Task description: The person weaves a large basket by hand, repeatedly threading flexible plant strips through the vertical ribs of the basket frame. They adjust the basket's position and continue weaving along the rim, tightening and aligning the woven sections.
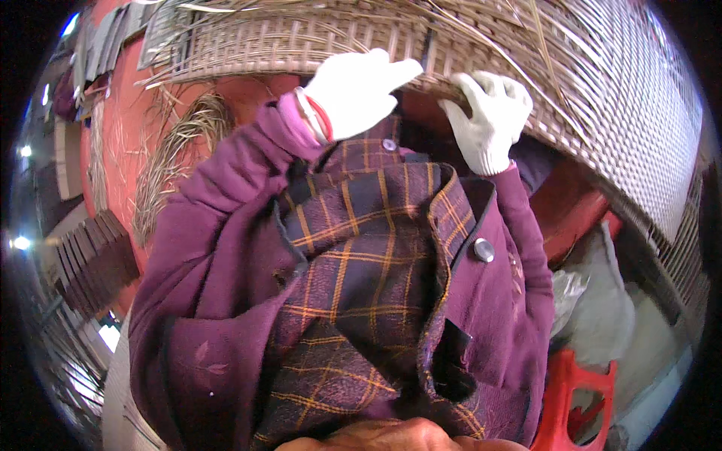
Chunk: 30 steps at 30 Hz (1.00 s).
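Note:
A tan woven wicker piece (pixel 301 45) spans the top of the view, its lower edge close to both hands. My left hand (pixel 352 92), in a white glove with a red band at the wrist, lies against that edge with its fingers stretched to the right. Farther right, my right hand (pixel 492 116), also white-gloved, has its fingers bent over the edge and its thumb below. It grips the wicker there. Any strand between the fingers is too small to make out. Loose long strands (pixel 553 68) trail over the weave.
A bundle of loose strands (pixel 180 150) lies on the red surface (pixel 120 143) at the left. Pale, tightly woven wicker (pixel 639 98) curves down the right side. A red plastic stool (pixel 560 398) stands at lower right, near a clear plastic bag (pixel 568 297). Dark slats (pixel 94 259) are at far left.

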Motion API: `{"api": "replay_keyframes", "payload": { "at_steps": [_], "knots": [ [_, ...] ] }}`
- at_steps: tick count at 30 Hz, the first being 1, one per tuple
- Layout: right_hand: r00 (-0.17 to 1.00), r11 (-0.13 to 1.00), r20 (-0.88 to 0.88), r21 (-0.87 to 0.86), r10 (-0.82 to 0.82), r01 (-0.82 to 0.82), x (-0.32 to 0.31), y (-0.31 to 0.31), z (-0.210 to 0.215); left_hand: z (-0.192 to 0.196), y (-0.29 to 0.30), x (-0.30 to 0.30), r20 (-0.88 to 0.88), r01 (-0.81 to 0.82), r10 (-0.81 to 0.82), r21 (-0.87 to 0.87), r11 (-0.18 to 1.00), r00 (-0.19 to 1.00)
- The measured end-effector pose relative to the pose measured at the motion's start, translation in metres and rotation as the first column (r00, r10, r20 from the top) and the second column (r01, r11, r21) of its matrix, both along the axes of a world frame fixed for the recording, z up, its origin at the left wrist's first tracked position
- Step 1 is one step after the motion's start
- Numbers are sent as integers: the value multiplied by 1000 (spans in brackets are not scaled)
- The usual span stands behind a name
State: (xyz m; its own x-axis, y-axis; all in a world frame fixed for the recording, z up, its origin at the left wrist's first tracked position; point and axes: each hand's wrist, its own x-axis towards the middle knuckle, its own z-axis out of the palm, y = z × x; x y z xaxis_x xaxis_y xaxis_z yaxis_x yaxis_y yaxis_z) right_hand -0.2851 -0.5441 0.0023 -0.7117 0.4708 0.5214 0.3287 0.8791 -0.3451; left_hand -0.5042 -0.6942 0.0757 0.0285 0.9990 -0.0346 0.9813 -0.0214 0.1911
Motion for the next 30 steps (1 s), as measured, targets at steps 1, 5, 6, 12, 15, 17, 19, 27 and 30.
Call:
{"api": "replay_keyframes", "payload": {
  "at_steps": [1,5,6,12,15,17,19,27,30],
  "knots": [
    [1000,1000,-15,19,8,-8,0,-1,3,0,-5,6,0,-52,52,1,999,999],
    [998,998,22,2,-60,60,-1,-9,25,5,-24,4,-1,-88,90,221,971,996],
    [1000,999,-12,31,-23,24,-5,-12,30,6,-27,-3,-89,-115,143,260,959,986],
    [962,961,-38,-50,269,-271,-70,-35,36,4,-24,-68,-250,-175,255,302,937,934],
    [972,974,54,0,227,-227,-99,-43,31,-1,-32,-76,-204,-178,213,177,968,956],
    [964,966,74,-7,256,-257,-102,-43,31,-2,-52,-70,-104,-201,213,116,973,972],
    [958,959,44,-17,284,-283,-103,-44,32,-2,-74,-57,-117,-165,201,256,952,973],
    [952,957,105,4,287,-289,-100,-50,36,-2,-79,-114,-132,-321,441,510,798,888],
    [952,959,119,16,281,-284,-100,-51,39,-2,-107,-128,-251,-360,440,308,881,862]
  ]
}}
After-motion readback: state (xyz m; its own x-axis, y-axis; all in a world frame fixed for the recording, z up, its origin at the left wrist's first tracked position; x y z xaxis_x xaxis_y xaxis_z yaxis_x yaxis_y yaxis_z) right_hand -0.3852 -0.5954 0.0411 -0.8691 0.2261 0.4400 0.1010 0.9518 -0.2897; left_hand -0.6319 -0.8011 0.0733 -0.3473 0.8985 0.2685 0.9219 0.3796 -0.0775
